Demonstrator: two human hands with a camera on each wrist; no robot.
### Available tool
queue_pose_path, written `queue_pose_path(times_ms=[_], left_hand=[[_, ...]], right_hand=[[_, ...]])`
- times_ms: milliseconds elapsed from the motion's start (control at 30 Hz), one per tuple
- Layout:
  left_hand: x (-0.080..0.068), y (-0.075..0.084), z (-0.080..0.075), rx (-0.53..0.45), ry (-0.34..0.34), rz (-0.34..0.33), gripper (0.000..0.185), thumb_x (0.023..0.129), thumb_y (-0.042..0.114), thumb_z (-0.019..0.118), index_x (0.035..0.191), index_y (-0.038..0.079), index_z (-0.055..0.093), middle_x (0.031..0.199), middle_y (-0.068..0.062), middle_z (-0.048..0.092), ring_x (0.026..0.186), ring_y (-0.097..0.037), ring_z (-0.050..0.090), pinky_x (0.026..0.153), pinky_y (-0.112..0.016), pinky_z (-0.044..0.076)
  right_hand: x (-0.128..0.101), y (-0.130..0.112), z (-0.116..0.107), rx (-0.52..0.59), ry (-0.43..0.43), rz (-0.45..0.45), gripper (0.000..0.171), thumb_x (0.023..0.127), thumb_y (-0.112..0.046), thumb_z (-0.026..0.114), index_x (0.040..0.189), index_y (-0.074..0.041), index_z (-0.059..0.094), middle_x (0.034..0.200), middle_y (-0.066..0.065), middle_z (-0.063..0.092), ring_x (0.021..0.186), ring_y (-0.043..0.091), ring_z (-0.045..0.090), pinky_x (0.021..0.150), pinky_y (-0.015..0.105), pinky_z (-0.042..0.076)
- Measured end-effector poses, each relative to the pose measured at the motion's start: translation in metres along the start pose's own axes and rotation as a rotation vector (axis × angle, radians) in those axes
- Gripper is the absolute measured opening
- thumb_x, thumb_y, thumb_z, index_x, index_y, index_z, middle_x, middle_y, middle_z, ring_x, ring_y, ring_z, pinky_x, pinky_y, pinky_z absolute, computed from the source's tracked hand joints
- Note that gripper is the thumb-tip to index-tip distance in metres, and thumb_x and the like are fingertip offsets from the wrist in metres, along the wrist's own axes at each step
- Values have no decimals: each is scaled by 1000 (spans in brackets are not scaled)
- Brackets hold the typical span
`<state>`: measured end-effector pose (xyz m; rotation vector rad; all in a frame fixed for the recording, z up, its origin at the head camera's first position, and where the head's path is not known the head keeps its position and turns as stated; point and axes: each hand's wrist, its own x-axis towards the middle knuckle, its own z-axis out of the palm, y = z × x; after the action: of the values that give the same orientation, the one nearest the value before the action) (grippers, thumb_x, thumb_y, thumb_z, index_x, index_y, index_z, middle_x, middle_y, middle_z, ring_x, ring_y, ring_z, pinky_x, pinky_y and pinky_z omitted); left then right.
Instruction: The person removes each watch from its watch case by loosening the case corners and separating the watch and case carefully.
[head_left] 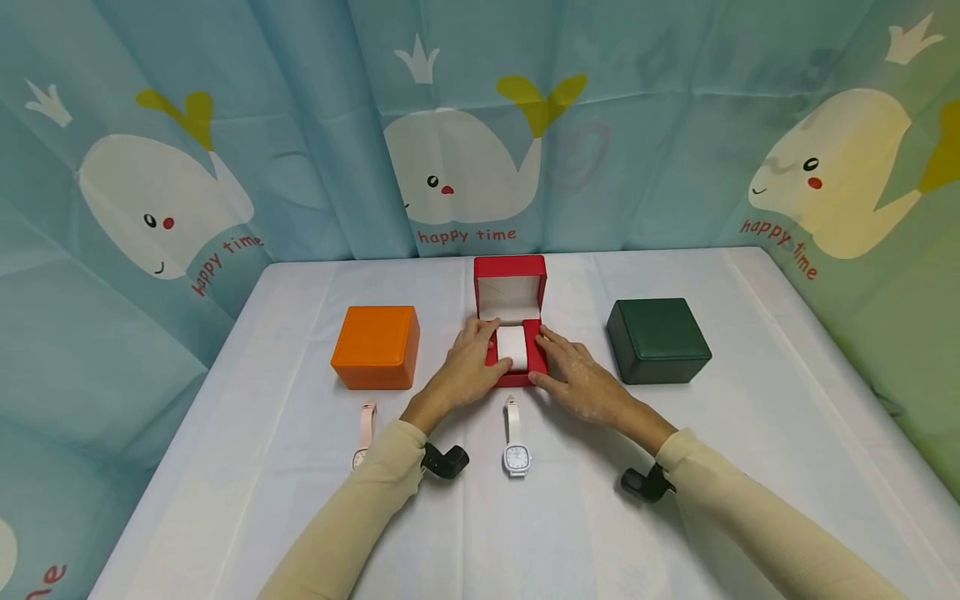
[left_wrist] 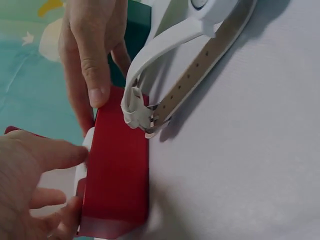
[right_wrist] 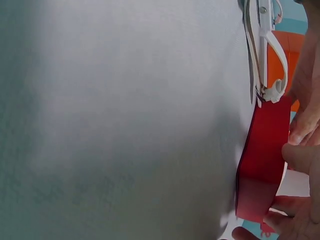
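Observation:
A red watch box (head_left: 511, 380) stands open on the white cloth, its lid (head_left: 510, 266) raised behind it. Inside sits a white watch cushion (head_left: 512, 347). My left hand (head_left: 469, 367) grips the box's left side, its thumb reaching over the rim to the cushion's near left edge. On the right side, my right hand (head_left: 579, 377) holds the box with its thumb at the front corner and fingers along the wall. In front of the box lies a white-strapped watch (head_left: 516, 457). A pink-strapped watch (head_left: 367, 422) lies further left, partly covered by my left sleeve.
An orange box (head_left: 375, 346) sits to the left and a dark green box (head_left: 660, 340) to the right, both with lids down. Behind the table (head_left: 300, 287) hangs a blue-green curtain (head_left: 300, 125) printed with whales.

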<state>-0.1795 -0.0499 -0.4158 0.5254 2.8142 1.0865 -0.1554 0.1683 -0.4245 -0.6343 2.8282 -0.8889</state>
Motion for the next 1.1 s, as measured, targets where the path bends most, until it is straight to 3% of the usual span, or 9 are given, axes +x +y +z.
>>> queue_pose_path(times_ms=[167, 300, 400, 500, 567, 633, 833, 933, 1100], left_hand=[[-6, -4, 1, -141, 167, 39, 46, 98, 14, 65, 141, 0, 54, 131, -13, 52, 111, -24, 58, 98, -40, 47], [-10, -5, -2, -216, 309, 55, 37, 97, 13, 64, 132, 1, 60, 124, -10, 57, 106, -24, 59, 91, -41, 49], [-12, -6, -3, -255, 352, 41, 44, 96, 16, 67, 136, 1, 56, 129, -10, 55, 112, -25, 57, 93, -42, 48], [-15, -6, -2, -254, 338, 10, 62, 94, 24, 72, 145, 1, 47, 138, -10, 49, 121, -26, 52, 99, -42, 46], [-16, -6, -1, -238, 314, -13, 74, 92, 30, 75, 151, 2, 40, 144, -10, 44, 126, -27, 48, 102, -43, 45], [-18, -6, 1, -217, 285, -38, 85, 89, 37, 78, 155, 4, 36, 149, -11, 40, 130, -28, 46, 105, -46, 43], [-22, -9, 8, -166, 213, -83, 104, 82, 48, 82, 160, 6, 27, 160, -11, 30, 141, -29, 37, 111, -51, 36], [-23, -12, 12, -165, 196, -61, 107, 82, 44, 84, 161, 7, 23, 160, -11, 30, 140, -26, 36, 110, -50, 38], [-22, -16, 18, -191, 163, -3, 100, 82, 34, 86, 159, 9, 28, 146, -7, 45, 127, -20, 45, 104, -45, 44]], right_hand=[[1, -1, -9, 1, 20, -5, 65, 99, -33, 65, 152, -3, 43, 160, 11, 36, 140, 36, 35, 107, 58, 39], [5, -3, -24, 21, 105, -3, 49, 99, -28, 65, 140, -4, 56, 136, 14, 59, 125, 33, 52, 99, 54, 47], [9, -5, -37, 33, 200, -10, 30, 99, -24, 62, 123, -5, 64, 106, 12, 66, 98, 28, 62, 81, 47, 52], [14, -9, -49, 24, 294, -34, 17, 99, -21, 62, 108, -6, 63, 90, 10, 58, 84, 23, 54, 68, 40, 46], [20, -12, -57, 9, 333, -61, 17, 99, -21, 62, 107, -7, 59, 94, 11, 53, 89, 24, 49, 69, 40, 44], [26, -15, -64, -2, 344, -97, 25, 99, -23, 63, 114, -5, 56, 108, 13, 51, 103, 27, 46, 77, 43, 45], [49, -20, -76, -13, 252, -168, 58, 102, -30, 60, 148, 0, 41, 154, 17, 29, 142, 35, 23, 110, 57, 31], [62, -20, -79, -60, 188, -169, 68, 104, -37, 55, 157, -2, 31, 164, 15, 18, 149, 34, 15, 116, 57, 23], [77, -18, -80, -73, 111, -115, 72, 107, -45, 44, 163, -6, 19, 168, 9, 12, 153, 28, 10, 120, 53, 15]])
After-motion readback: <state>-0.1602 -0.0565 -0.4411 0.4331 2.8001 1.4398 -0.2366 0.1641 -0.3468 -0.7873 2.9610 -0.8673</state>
